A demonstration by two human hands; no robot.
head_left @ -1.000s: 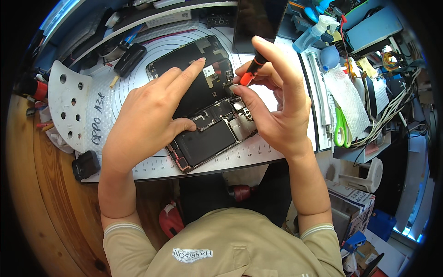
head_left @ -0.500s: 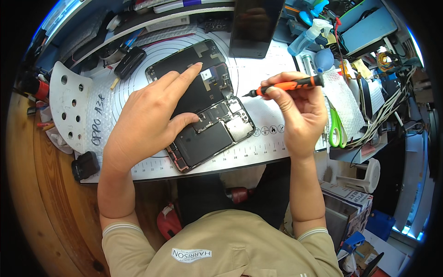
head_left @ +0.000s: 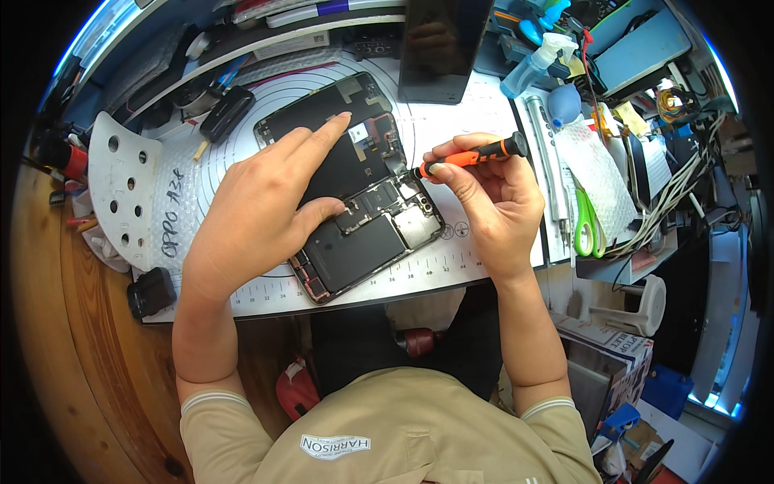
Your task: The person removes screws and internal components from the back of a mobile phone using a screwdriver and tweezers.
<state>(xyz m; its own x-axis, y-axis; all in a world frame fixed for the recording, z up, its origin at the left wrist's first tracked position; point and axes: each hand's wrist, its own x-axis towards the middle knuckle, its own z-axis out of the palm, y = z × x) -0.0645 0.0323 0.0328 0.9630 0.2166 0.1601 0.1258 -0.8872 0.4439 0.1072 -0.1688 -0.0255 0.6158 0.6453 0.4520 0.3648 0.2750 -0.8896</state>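
An opened smartphone (head_left: pixel 363 242) lies tilted on the white work mat (head_left: pixel 476 113), its battery and circuit boards bare. Its detached screen panel (head_left: pixel 302 105) lies folded back above it, dark inner side up. My left hand (head_left: pixel 266 194) rests with fingers stretched across the panel, the thumb at the phone's inner edge. In my right hand (head_left: pixel 496 194) is an orange and black screwdriver (head_left: pixel 468 157), pinched between thumb and fingers. Its tip points left, at the phone's upper right corner by the cable; whether it touches cannot be made out.
A dark phone or tablet (head_left: pixel 447 48) stands upright at the back. Right of the mat are a spray bottle (head_left: pixel 536 68), a blue air blower (head_left: pixel 566 105), green scissors (head_left: pixel 588 226) and loose cables (head_left: pixel 673 189). A white perforated sheet (head_left: pixel 121 189) and bubble wrap lie left.
My right hand has moved left with the screwdriver, bringing its tip from beside the phone to the upper right corner. My left hand has stayed in place.
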